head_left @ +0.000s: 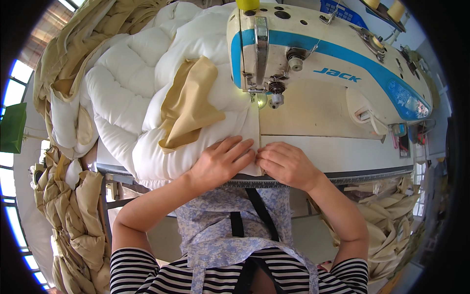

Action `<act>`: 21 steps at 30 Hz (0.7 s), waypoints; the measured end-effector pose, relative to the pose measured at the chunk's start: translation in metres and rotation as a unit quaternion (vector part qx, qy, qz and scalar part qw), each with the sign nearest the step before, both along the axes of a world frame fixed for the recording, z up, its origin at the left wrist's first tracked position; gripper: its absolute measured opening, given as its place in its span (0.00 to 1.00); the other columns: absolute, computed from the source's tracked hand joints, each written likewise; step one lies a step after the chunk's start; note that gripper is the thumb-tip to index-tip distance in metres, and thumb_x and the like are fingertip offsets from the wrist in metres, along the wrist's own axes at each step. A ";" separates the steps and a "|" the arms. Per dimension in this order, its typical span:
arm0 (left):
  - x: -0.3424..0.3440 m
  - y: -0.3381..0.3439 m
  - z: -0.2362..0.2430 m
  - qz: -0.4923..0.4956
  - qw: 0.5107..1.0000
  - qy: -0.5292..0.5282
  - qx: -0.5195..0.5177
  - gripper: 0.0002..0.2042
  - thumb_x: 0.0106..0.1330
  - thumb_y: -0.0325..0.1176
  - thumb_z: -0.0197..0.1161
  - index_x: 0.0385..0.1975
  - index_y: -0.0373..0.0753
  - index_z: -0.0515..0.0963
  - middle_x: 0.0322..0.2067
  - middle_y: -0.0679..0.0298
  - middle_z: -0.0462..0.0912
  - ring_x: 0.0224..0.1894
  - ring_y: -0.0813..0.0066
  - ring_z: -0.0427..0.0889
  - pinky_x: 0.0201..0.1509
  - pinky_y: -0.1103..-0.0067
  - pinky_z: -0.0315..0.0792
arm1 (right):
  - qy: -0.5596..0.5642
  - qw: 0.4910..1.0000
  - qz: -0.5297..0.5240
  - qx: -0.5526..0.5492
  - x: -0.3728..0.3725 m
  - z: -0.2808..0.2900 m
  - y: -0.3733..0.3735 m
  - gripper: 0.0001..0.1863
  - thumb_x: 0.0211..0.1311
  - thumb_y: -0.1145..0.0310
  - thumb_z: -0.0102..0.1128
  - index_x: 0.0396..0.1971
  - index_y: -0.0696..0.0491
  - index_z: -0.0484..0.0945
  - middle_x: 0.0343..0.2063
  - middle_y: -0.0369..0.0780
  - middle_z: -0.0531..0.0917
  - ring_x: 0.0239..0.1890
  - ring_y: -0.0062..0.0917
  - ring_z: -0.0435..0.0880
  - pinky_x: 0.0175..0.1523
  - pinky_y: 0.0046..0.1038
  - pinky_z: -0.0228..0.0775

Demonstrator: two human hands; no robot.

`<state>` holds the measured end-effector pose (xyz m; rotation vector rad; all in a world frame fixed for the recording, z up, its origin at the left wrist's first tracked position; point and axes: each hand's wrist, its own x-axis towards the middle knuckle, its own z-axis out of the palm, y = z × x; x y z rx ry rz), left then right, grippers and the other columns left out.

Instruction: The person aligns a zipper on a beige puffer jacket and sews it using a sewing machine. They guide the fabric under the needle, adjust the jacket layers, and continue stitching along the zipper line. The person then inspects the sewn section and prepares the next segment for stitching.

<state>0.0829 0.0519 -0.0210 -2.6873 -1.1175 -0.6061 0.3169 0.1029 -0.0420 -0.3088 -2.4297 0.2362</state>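
Note:
A thick white padded quilt piece (125, 88) spreads over the left of the sewing table, its straight right edge running toward me from the needle area of a sewing machine (303, 49). My left hand (220, 160) rests on the near part of the padding, its bent fingers closed at the edge and its thumb hidden. Right beside it, my right hand (286, 164) pinches the same edge with curled fingers. The hands nearly touch, just in front of the lit needle area. A loose tan fabric piece (188, 105) lies creased on top of the padding.
A dark ruler strip (245, 183) lines the table's front edge. Tan fabric (73, 59) is heaped at the far left, with padded tan pieces (73, 215) hanging lower left. More tan cloth (382, 230) piles at the lower right. A blue basket (342, 13) stands behind the machine.

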 end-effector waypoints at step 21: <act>-0.020 0.060 -0.014 -0.042 0.998 -0.013 0.052 0.14 0.51 0.29 0.63 0.41 0.43 0.82 0.50 0.66 0.83 0.53 0.64 0.81 0.49 0.74 0.81 | -0.001 0.999 -0.035 0.040 -0.017 -0.002 0.046 0.08 0.48 0.75 0.65 0.31 0.55 0.80 0.33 0.37 0.81 0.39 0.31 0.83 0.45 0.30 0.78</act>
